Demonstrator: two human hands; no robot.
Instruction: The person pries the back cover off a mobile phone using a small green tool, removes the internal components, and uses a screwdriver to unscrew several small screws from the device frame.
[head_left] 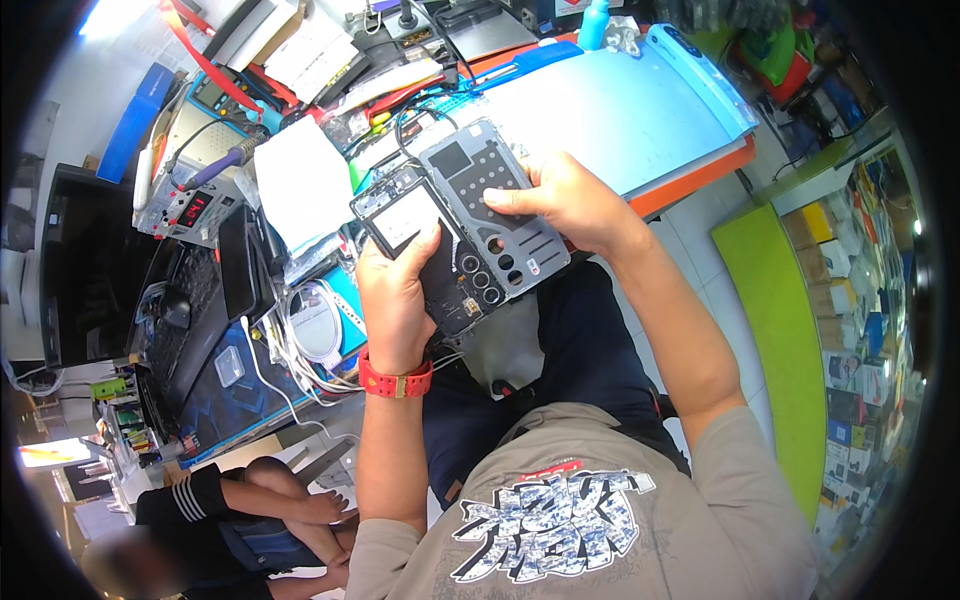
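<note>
Center: phone body [446, 262] in left hand [393, 295]; back cover [505, 205] just right of it, in right hand [578, 205]. Upper right: work mat [590, 115] on bench [695, 182], bottle [592, 27] at its far edge. Left edge: monitor [85, 265], keyboard [200, 330] right of it, bench power supply [170, 212] above keyboard. Lower left: seated person [290, 505].

Someone's left hand [392, 295] holding an opened phone [447, 272], right hand [578, 203] gripping the grey back panel [508, 226] just beside it, red strap [380, 380] round the left wrist, blue bottle [593, 26] over by the pale-blue mat's [590, 125] far edge.
</note>
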